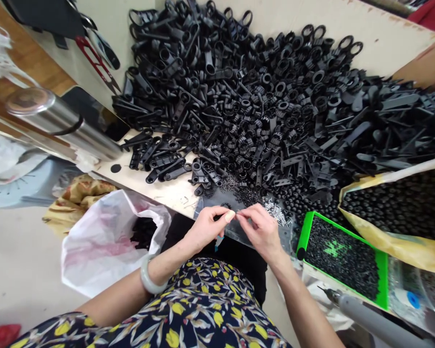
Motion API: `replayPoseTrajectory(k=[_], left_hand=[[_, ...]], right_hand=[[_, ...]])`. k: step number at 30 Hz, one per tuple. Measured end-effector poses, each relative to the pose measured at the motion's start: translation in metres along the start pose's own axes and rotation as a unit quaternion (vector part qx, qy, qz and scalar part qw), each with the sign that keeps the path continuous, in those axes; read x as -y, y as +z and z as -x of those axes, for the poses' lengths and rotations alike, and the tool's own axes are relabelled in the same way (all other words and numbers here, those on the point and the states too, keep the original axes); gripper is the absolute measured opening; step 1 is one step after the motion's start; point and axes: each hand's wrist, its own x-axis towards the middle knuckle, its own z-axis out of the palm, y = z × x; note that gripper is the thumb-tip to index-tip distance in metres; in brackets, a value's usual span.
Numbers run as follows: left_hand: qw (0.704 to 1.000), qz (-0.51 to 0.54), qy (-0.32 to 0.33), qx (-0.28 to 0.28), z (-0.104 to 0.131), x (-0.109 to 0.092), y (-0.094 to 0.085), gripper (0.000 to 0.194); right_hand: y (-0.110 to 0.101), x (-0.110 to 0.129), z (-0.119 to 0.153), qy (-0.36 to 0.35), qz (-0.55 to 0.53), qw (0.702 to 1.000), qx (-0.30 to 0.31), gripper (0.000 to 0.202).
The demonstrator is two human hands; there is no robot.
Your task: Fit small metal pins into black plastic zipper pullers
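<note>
Left hand [210, 226] pinches a small black part [224, 208] between thumb and fingers, at the near table edge. Right hand [259, 227] is pinched too, fingertips meeting the left's; can't tell what is in it. Part sits at the left fingertips, just left of the right hand. Just beyond and right of the hands: loose silver pins [276, 212]. Right of those, green tray [384, 280] of small black bits, yellow-edged bag [395, 245] of dark round pieces beside it. White bag [94, 246] left of the left hand. Farther out, big heap of black plastic parts [239, 96], steel flask [68, 128] to its left.
</note>
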Motion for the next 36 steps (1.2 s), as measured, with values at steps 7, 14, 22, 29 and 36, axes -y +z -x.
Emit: replayPoseTrajectory(k=[7, 14, 22, 29, 36], left_hand=[[0.989, 0.135, -0.056, 0.013, 0.004, 0.009, 0.0, 0.039], [0.982, 0.176, -0.05, -0.045, 0.003, 0.013, -0.007, 0.04], [0.983, 0.164, -0.044, -0.07, 0.003, 0.016, -0.007, 0.037], [0.982, 0.166, -0.053, -0.076, 0.003, 0.013, -0.002, 0.038], [0.971, 0.217, -0.066, -0.073, 0.004, 0.006, 0.002, 0.04]], right_hand=[[0.01, 0.007, 0.012, -0.015, -0.047, 0.999, -0.017, 0.012], [0.0, -0.011, -0.013, -0.007, -0.002, 1.0, -0.006, 0.017], [0.004, -0.029, -0.029, -0.036, 0.287, 0.955, 0.068, 0.027], [-0.006, -0.027, -0.039, -0.022, 0.273, 0.953, 0.134, 0.024], [-0.007, -0.001, -0.034, 0.06, -0.021, 0.997, 0.031, 0.014]])
